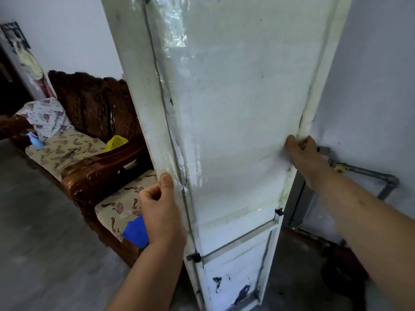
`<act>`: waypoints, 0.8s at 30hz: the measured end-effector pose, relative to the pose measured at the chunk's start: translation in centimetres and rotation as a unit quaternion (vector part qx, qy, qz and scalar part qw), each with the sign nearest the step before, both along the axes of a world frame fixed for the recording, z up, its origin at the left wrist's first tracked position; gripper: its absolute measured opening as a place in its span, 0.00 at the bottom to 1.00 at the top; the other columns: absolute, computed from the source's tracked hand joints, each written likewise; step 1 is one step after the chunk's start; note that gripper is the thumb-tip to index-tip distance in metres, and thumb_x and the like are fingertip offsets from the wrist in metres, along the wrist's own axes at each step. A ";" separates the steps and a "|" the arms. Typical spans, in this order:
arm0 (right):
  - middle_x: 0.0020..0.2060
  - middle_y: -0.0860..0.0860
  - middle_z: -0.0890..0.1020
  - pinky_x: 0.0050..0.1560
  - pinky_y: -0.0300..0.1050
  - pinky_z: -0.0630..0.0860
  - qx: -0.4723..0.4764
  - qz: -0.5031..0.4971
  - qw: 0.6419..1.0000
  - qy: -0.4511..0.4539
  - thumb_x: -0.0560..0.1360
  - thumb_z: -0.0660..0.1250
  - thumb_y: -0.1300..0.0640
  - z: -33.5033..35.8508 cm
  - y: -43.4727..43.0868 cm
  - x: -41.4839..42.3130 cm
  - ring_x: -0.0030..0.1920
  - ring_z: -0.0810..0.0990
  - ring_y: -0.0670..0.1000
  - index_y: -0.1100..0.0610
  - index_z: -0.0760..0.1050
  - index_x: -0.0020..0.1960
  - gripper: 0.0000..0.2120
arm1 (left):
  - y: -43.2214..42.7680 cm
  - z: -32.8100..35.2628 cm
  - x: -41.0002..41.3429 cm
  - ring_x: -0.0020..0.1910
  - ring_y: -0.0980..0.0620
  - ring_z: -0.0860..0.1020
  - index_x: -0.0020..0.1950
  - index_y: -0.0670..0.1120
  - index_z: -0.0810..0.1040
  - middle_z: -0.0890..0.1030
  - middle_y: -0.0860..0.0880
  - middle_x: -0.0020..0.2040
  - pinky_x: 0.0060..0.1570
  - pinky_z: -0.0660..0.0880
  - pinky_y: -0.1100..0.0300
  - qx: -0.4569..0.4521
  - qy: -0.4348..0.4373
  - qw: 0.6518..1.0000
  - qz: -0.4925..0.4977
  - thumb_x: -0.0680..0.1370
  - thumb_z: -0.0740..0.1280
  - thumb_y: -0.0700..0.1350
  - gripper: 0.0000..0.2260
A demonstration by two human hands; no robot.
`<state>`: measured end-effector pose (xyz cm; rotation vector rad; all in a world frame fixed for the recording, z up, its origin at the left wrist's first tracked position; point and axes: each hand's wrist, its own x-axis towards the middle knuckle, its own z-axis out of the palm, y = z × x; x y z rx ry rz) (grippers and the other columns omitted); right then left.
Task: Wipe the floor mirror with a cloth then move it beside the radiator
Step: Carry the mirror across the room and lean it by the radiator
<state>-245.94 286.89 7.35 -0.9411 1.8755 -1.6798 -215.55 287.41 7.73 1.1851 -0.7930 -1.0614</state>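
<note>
**Both hands on the mirror's edges**

We face the back of the floor mirror (235,108), upright between the wooden bench (94,176) and the wall pipes (363,172). Our left hand (161,212) pinches its left edge, thumb on top. Our right hand (303,153) wraps its fingers (292,140) round the right edge. We judge it stiff, fairly heavy and breakable, so the side edges suit. The spray bottle (36,140) on the bench is too blurred to show its fill.

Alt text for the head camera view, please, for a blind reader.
The left hand and right hand grip the side edges of a tall white floor mirror, its back to the camera. A wooden sofa holding a blue cloth is at left, grey pipes at right.
</note>
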 end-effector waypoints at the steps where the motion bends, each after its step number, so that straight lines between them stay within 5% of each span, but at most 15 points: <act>1: 0.56 0.52 0.71 0.53 0.43 0.66 0.005 -0.006 1.000 0.006 0.81 0.59 0.44 -0.1 -0.1 0.2 0.53 0.71 0.51 0.59 0.61 0.71 0.26 | 0.2 -0.1 0.3 0.37 0.56 0.70 0.51 0.46 0.72 0.73 0.52 0.40 0.36 0.69 0.63 -0.003 -0.001 1.000 -0.001 0.78 0.64 0.56 0.13; 5: 0.54 0.53 0.70 0.53 0.49 0.71 0.003 -0.014 1.000 -0.018 0.80 0.60 0.44 -0.3 -0.3 0.5 0.51 0.71 0.52 0.58 0.63 0.63 0.21 | 0.9 -0.1 0.8 0.38 0.55 0.71 0.52 0.45 0.73 0.74 0.51 0.41 0.39 0.71 0.62 -0.007 0.005 1.000 -0.009 0.77 0.66 0.56 0.15; 9: 0.57 0.52 0.72 0.58 0.49 0.74 -0.013 0.009 0.999 -0.048 0.79 0.62 0.43 -0.5 0.4 0.1 0.55 0.74 0.51 0.57 0.63 0.69 0.25 | 2.3 0.0 0.4 0.39 0.55 0.71 0.50 0.46 0.73 0.74 0.51 0.42 0.40 0.71 0.61 0.001 0.034 0.999 -0.019 0.77 0.67 0.54 0.12; 14: 0.67 0.56 0.71 0.66 0.62 0.73 0.010 0.034 0.997 -0.068 0.76 0.63 0.38 0.1 0.7 -0.8 0.66 0.74 0.58 0.56 0.63 0.69 0.30 | 4.0 0.5 -1.0 0.41 0.54 0.72 0.47 0.48 0.72 0.74 0.50 0.43 0.46 0.71 0.60 0.000 0.059 0.998 -0.011 0.76 0.68 0.54 0.10; 20: 0.71 0.50 0.68 0.65 0.60 0.73 0.030 0.048 0.993 -0.106 0.77 0.62 0.36 1.1 2.3 -3.3 0.64 0.72 0.53 0.53 0.59 0.75 0.33 | 7.0 1.4 -3.5 0.37 0.57 0.72 0.44 0.48 0.72 0.74 0.52 0.39 0.37 0.70 0.67 -0.009 0.080 0.997 -0.013 0.76 0.68 0.49 0.08; 24: 0.71 0.48 0.67 0.65 0.60 0.73 0.023 0.044 0.992 -0.114 0.74 0.61 0.32 1.1 4.1 -4.4 0.63 0.71 0.51 0.52 0.58 0.76 0.38 | 8.7 1.2 -4.9 0.40 0.55 0.73 0.44 0.48 0.72 0.75 0.52 0.40 0.42 0.71 0.62 -0.023 0.076 0.997 -0.005 0.75 0.69 0.51 0.09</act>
